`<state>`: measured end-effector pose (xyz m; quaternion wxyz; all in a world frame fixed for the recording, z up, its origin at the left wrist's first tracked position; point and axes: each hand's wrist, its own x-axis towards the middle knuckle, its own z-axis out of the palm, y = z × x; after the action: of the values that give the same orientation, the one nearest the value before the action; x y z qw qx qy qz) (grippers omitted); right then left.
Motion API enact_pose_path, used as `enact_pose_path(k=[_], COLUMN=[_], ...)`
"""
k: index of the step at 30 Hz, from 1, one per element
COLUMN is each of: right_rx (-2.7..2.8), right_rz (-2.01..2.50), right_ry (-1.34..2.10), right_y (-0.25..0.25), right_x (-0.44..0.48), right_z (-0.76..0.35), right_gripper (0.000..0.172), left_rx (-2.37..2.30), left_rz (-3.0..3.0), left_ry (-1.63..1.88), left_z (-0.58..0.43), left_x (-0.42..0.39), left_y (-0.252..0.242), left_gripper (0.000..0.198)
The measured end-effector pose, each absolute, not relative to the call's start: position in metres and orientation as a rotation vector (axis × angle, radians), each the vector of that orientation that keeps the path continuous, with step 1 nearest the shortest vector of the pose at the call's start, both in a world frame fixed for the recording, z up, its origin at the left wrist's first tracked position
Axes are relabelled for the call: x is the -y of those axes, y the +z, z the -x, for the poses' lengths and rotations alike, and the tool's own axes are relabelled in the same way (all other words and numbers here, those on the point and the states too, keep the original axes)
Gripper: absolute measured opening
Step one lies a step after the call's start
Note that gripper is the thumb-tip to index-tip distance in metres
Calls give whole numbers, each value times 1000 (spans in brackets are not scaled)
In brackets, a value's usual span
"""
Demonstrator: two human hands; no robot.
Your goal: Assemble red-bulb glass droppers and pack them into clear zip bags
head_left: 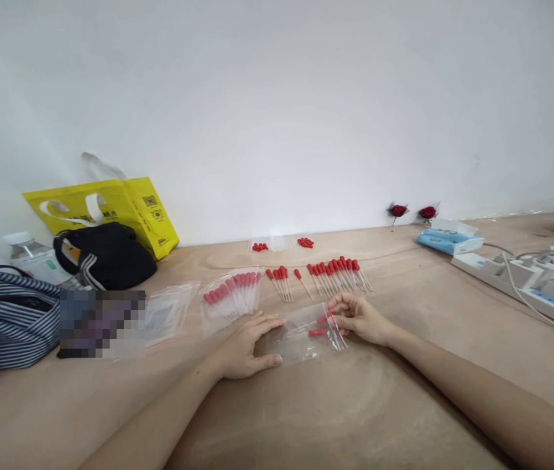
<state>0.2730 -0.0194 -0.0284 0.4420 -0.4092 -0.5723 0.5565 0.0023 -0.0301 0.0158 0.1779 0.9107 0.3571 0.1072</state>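
A clear zip bag (296, 336) lies on the table between my hands, its zip mouth toward the right. Inside it are a few droppers (316, 332) with red bulbs and thin clear stems. My left hand (250, 346) rests on the bag's left end, thumb and fingers spread apart. At the mouth, my right hand (357, 318) pinches with thumb and fingers around the end of a red-bulbed dropper (324, 319); the fingers partly hide the grip. Behind the bag, loose droppers (340, 273) lie in a row. A filled bag of droppers (232, 294) is beyond my left hand.
Flat zip bags (171, 313) lie at left, near a striped bag (7, 320), black pouch (115, 254) and yellow tote (154, 222). Red bulbs in a bag (281, 243) lie by the wall. On the right are a blue tissue pack (447, 240) and a power strip (526, 287) with cables.
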Motion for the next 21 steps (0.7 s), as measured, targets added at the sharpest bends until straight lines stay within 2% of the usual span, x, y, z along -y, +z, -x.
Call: enact_pose_path(k=[7, 14, 16, 19, 21], right_rx=[1441, 1552, 1584, 1667, 1789], right_rz=[1254, 1165, 1269, 1445, 1603], right_ry=[1209, 1244, 1126, 735, 551], right_y=[-32, -35, -27, -8, 2], right_x=[15, 15, 7, -14, -31], right_z=[-257, -263, -268, -267, -257], right_gripper=[33, 51, 42, 17, 13], left_rx=[-1036, -1017, -997, -965, -949], left_rz=[-2574, -2568, -2568, -2569, -2561], left_ry=[287, 324, 314, 297, 270], left_z=[-4, -2, -1, -1, -1], left_x=[30, 29, 28, 28, 28], left_y=[15, 14, 14, 16, 17], left_gripper=[56, 55, 56, 54, 52])
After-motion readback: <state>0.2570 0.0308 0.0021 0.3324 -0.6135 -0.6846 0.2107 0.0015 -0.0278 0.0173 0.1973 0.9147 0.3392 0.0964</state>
